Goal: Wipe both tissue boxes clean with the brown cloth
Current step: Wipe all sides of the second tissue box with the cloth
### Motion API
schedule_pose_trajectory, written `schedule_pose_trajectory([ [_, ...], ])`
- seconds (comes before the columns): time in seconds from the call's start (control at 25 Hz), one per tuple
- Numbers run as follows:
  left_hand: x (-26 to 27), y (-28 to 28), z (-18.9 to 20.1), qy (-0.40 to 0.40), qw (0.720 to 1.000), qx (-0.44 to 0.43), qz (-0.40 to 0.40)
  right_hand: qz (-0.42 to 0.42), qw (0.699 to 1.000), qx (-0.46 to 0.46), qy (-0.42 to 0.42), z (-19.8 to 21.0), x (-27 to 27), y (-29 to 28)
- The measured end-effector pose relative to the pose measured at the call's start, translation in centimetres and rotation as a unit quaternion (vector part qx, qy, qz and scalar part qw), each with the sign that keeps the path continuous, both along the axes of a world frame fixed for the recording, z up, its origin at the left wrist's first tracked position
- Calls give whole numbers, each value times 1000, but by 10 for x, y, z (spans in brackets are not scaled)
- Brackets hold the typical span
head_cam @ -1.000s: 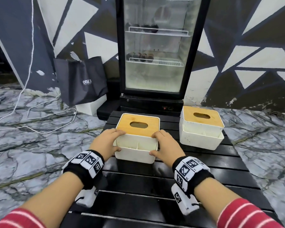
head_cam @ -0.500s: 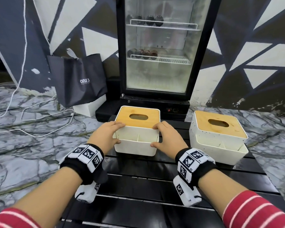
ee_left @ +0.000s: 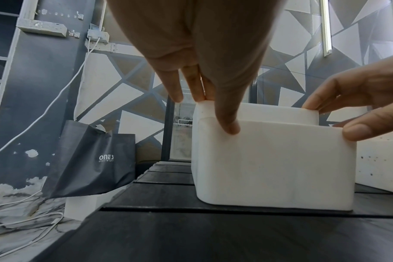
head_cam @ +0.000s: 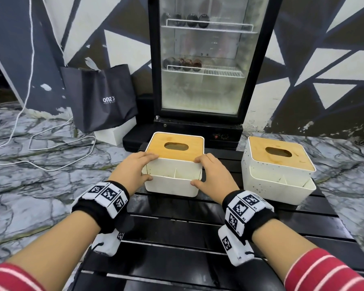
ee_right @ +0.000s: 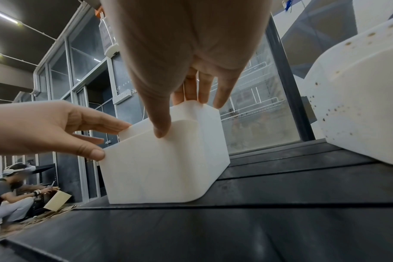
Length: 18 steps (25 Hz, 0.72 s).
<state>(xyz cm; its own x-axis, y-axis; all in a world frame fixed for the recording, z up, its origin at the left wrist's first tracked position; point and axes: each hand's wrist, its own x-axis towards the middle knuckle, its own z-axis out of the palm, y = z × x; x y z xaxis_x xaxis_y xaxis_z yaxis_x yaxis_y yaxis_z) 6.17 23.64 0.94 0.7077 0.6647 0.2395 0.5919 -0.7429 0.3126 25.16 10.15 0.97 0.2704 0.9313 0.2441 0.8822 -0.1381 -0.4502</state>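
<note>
Near tissue box [head_cam: 173, 166], white with wooden lid, sits on the black slatted surface [head_cam: 198, 238]. Left hand [head_cam: 132, 171] grasps its left side, right hand [head_cam: 213, 175] its right, thumbs on the front compartment wall. Second tissue box [head_cam: 277, 175], speckled, stands apart to the right. Glass-door fridge [head_cam: 202, 59] behind.

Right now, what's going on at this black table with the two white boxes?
A person holds the nearer tissue box on the black slatted table with both hands: left hand on its left side, right hand on its right. The second tissue box, speckled with spots, stands untouched to the right. No brown cloth is in view, so wiping isn't under way.
</note>
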Motion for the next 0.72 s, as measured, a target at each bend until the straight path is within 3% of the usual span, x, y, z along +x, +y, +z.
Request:
schedule_pose_trajectory([
  [0.24,-1,-5,0,27,999,-10,21,-1,1000,-28,-2,-1,-7,3],
  [0.4,13,-27,14,58,996,45,51,-9,998,-32,-51,11,2,-12],
  [0.56,64,-58,33,52,996,57,-41,-63,997,0,-32,27,58,-56],
  [0.72,123,-99,29,91,991,22,-96,-138,989,-49,-33,26,115,-106],
])
